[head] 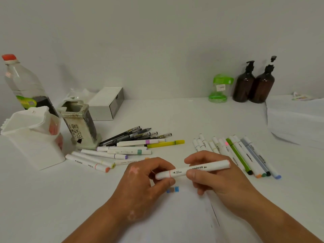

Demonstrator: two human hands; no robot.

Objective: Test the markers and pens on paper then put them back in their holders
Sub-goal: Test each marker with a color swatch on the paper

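**Capped marker held in both hands above the test sheet**

Worktop (201, 116): white, carries everything. Paper (184, 213) lies nearest the person, under the hands, so a stroke can go down without reaching. Its edges are hard to tell from the white worktop; only a dark crease line shows on the right.

White holder (33, 137) and ceramic holder (80, 127) stand upright at far left, near each other. Their insides are mostly hidden. Something pinkish shows through the white one; cannot tell what.

Mixed heap (126, 146) of markers and dark pens lies just beside the ceramic holder. Marker row (245, 155) lies well apart, on the right. Judgement: the two groups keep tested and untested stock separate; which is which cannot be told.

Left hand (140, 181): thumb and fingers pinched on the marker's left cap. Right hand (219, 178): fingers curled round the barrel.

Marker (201, 168): nearly level, above the paper, a pink ring at the cap seam. Judgement: this grip suits pulling the cap off or seating it. The tip is hidden.

Swatch (172, 189): small blue and grey marks on the paper, partly covered by the left thumb
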